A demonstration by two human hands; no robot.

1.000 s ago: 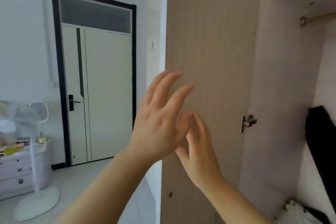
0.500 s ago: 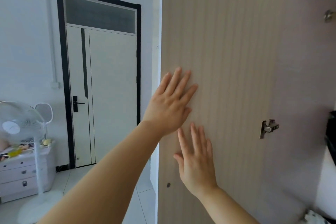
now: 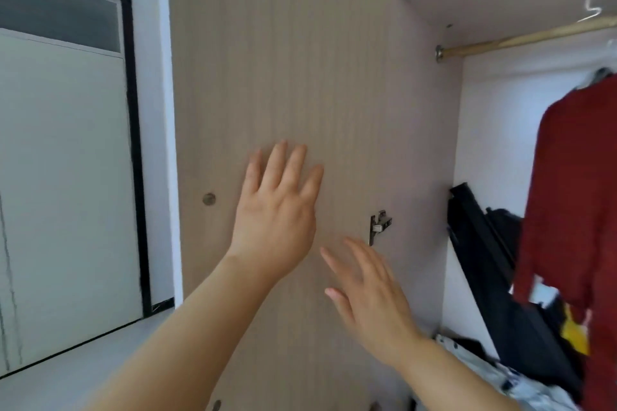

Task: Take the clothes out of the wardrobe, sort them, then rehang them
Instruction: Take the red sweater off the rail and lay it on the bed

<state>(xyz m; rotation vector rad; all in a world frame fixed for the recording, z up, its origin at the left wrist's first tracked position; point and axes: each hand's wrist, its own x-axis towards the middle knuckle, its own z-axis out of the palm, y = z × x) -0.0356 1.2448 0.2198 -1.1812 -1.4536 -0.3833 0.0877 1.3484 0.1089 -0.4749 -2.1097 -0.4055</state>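
My 2 hands are open and empty: left hand (image 3: 275,217) flat on the pale wood-grain wardrobe door (image 3: 283,60), right hand (image 3: 370,297) now lifting off. With the door swung wide, a dark red garment (image 3: 574,197) on the wooden rail (image 3: 521,40) has come into view, ready to take out.

A bright room with pale walls.
A white door (image 3: 63,177) in a black frame (image 3: 135,143) stands left.
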